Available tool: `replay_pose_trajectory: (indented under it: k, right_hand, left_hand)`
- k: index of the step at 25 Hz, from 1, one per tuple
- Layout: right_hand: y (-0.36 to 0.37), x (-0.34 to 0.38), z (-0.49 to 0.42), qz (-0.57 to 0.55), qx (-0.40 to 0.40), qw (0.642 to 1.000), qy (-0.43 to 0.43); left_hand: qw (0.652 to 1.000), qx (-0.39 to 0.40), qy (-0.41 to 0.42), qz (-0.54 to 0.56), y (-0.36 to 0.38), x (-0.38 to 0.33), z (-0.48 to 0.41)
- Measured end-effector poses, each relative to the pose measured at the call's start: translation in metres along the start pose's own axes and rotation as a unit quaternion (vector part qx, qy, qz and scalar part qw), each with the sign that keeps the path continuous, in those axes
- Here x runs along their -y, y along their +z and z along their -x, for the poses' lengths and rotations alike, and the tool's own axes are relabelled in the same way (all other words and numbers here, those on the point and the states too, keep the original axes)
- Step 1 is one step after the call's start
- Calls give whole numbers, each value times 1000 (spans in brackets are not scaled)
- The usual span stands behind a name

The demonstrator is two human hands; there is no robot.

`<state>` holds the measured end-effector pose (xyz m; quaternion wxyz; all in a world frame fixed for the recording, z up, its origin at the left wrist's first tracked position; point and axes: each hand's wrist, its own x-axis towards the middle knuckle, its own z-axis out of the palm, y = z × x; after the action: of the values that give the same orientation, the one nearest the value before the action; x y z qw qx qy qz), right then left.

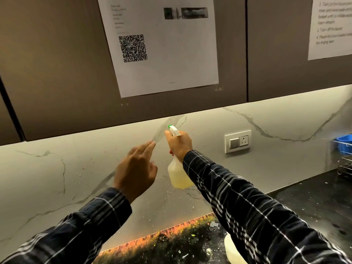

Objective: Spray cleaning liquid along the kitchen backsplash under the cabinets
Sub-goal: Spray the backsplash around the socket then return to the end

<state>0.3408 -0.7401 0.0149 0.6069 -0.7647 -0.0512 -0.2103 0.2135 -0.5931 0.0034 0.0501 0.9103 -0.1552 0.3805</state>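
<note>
My right hand point(179, 142) grips the neck of a translucent spray bottle point(178, 175) with pale yellow liquid in its bottom. Its white trigger head with a green nozzle tip point(170, 127) points at the grey marbled backsplash point(76, 168), just under the dark cabinets point(62, 73). A finger rests on the trigger. My left hand point(136, 171) hovers to the left of the bottle, fingers stretched toward the wall, holding nothing. Small droplets and specks dot the backsplash below the bottle.
A wall socket with switches point(238, 141) sits right of the bottle. A blue tub in a wire rack point(343, 147) stands at the far right. The black countertop point(304, 202) is littered with crumbs, and a white object point(231, 248) lies by my right sleeve. Printed sheets point(162, 44) hang on the cabinet doors.
</note>
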Motion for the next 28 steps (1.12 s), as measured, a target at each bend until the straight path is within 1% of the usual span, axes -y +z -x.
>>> replay_pose_trajectory:
  k: [1, 2, 3, 4, 5, 7, 9, 11, 13, 18, 21, 24, 28]
  right_hand:
    - [-2, -2, -2, 5, -13, 1000, 1]
    - [-5, -4, -4, 4, -16, 1000, 5]
    - [-9, -5, -4, 3, -8, 1000, 10]
    - [-12, -6, -4, 11, 3, 1000, 6]
    - [-13, -8, -5, 31, 12, 999, -8]
    - [-10, -14, -5, 67, 18, 997, -42]
    - [-5, -21, -3, 108, 4, 993, -52]
    - [-4, -30, -5, 131, 0, 990, -55]
    - [-9, -34, -7, 84, 9, 996, -42]
    - [-19, -37, -9, 53, -67, 996, -9]
    - [-26, -40, -14, 47, -94, 994, 15]
    - [-35, -47, -17, 28, -89, 996, 9]
    - [-40, -58, -21, 31, -94, 994, 42]
  left_hand:
    - [995, -63, 58, -42, -9, 0, 0]
    - [980, -124, 125, -95, -20, -1, 0]
    - [956, -171, 187, -150, -32, -2, -2]
    - [931, -203, 228, -200, -42, -3, -4]
    - [913, -226, 241, -241, -52, -3, -8]
    - [902, -247, 198, -295, -65, 0, -18]
    - [904, -236, 158, -320, -70, 3, -23]
    - [906, -225, 160, -320, -71, 6, -26]
    - [911, -224, 159, -307, -69, 6, -27]
    - [916, -238, 149, -288, -62, 0, -25]
    - [918, -241, 146, -278, -61, -2, -25]
    - [920, -244, 143, -272, -61, -3, -26]
    - [919, -244, 144, -275, -61, -4, -25]
